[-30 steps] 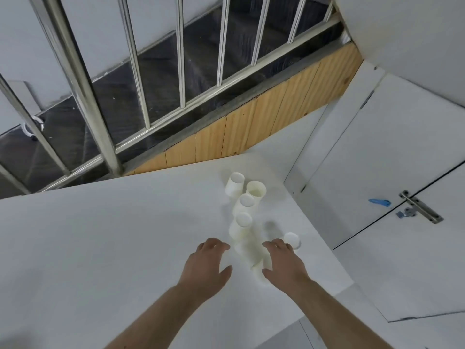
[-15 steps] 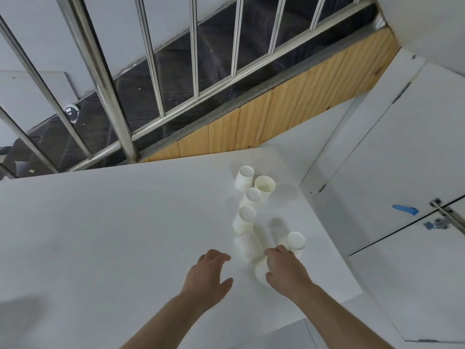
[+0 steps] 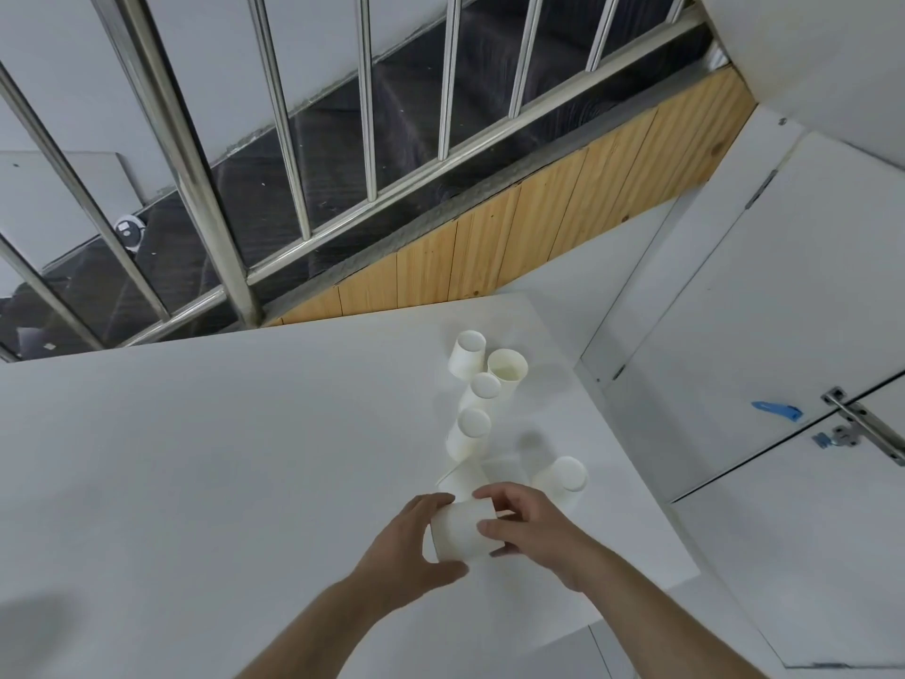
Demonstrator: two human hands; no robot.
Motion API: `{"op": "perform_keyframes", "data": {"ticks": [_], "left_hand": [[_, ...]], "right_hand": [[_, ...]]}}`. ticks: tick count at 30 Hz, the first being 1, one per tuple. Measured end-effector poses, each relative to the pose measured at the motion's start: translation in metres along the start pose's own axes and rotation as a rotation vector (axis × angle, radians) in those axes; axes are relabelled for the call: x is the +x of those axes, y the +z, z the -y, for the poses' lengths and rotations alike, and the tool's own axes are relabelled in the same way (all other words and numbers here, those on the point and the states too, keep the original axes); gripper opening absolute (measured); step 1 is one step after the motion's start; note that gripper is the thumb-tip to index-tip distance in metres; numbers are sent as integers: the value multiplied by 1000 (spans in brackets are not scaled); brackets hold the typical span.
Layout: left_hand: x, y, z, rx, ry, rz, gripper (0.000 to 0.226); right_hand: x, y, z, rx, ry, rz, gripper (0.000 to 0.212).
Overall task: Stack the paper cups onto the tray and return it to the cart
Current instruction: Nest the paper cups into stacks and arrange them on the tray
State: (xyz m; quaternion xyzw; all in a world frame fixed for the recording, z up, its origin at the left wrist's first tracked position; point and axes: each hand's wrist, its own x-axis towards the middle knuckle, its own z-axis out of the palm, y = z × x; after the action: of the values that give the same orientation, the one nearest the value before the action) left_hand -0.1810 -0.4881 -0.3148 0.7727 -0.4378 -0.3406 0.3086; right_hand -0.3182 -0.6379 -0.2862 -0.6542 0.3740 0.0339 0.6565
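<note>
Hands (image 3: 406,541) (image 3: 529,529) both curled round one paper cup (image 3: 460,531), seemingly lifted off table (image 3: 196,458)

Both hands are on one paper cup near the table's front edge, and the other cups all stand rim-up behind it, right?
Not all. In the head view only one cup stands rim-up; the rest show closed bases. Both the left hand and right hand do hold the paper cup.

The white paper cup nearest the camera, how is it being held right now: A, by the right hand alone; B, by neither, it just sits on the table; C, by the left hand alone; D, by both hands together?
D: the left hand and the right hand both curl round the white paper cup.
</note>
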Motion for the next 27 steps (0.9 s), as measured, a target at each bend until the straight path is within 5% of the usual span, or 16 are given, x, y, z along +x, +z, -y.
{"op": "perform_keyframes", "data": {"ticks": [6, 11, 16, 27], "left_hand": [[-4, -11, 4, 18, -42, -47, 65], [-9, -25, 7, 118, -54, -97, 69], [-13, -37, 12, 256, -41, -100, 78], [-21, -41, 30, 468, -134, -68, 76]], "right_hand": [[12, 8, -4, -32, -11, -67, 26], [20, 9, -13, -588, -209, -291, 31], [25, 19, -9, -937, -255, -183, 58], [48, 57, 1, -1117, -227, -72, 75]]}}
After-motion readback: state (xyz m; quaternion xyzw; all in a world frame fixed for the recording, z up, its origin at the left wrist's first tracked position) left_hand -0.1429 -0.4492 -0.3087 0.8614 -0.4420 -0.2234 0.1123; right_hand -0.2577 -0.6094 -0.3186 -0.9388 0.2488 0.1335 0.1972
